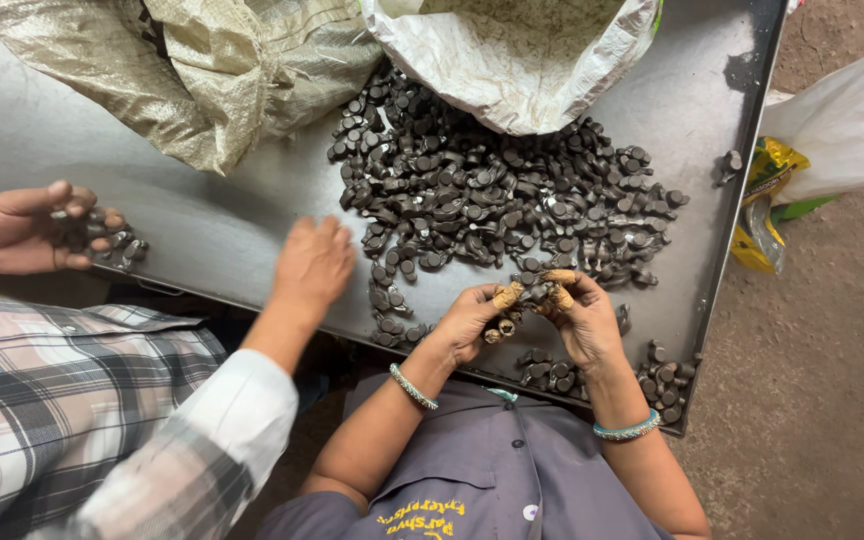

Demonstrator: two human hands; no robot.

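Grey sheet-metal table (202, 230), raised rim, dull and smooth; dirt floor is seen at right. A loose pile of metal pieces (492, 190) is spread over the middle: short, dark, stubby parts with round flat heads, matte and sooty. A smaller heap (667, 385) is gathered at the near right corner.

Two woven sacks are laid at the far edge, a tan one (202, 70) and a whitish one (522, 50), both cut off by the frame; part of the pile is hidden under the whitish one. A white plastic bag (842, 130) and a yellow-green wrapper (767, 190) are seen off the table.

At the near edge, a few held pieces (500, 328) are gripped by the left hand (467, 322), fingers curled narrow around them. The right hand (584, 318) is closed on the same cluster, just above the table rim. Fingertips (507, 295) are wrapped in tan tape. How many pieces are held cannot be made out. Beaded bangles (412, 387) are worn on both wrists.

A co-worker's hands (312, 265) in plaid sleeves are seen at left; the far one is rested on a few pieces.
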